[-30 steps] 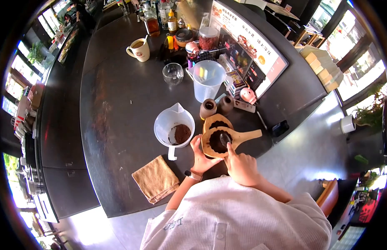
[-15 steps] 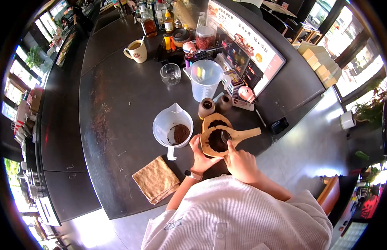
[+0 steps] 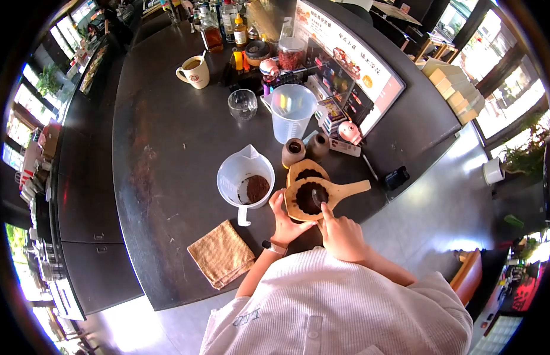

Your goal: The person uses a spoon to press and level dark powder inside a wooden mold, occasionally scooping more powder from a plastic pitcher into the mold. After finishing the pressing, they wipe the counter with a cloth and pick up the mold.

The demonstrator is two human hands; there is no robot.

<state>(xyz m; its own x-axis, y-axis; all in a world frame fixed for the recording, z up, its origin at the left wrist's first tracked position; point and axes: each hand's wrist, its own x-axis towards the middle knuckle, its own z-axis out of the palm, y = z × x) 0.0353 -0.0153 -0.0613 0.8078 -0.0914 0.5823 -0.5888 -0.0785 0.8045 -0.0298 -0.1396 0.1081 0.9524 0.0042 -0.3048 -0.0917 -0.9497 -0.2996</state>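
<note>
My left hand [image 3: 286, 223] grips the near left rim of a wooden mooncake mould [image 3: 347, 189], its thumb along the near edge and fingers at the left side. Dark brown powder fills the scalloped hollow. In my right hand [image 3: 342, 235] is a spoon [image 3: 318, 195], its bowl down on the powder, my index finger stretched along it; most of the handle is hidden. A second wooden mould [image 3: 318, 167] lies just behind the first. To the left stands a clear plastic measuring jug [image 3: 230, 176] with some brown powder [image 3: 257, 189] at its bottom.
A folded brown cloth [image 3: 220, 254] lies near the front edge. Behind the moulds are two small dark-filled pots [image 3: 294, 152], a taller measuring jug [image 3: 292, 115] and a glass cup [image 3: 243, 105]. Farther back stand a mug [image 3: 196, 74], bottles and a menu board [image 3: 369, 71].
The spoon's bowl has shifted slightly left and toward me within the mould's hollow. My left hand and the mould have barely moved.
</note>
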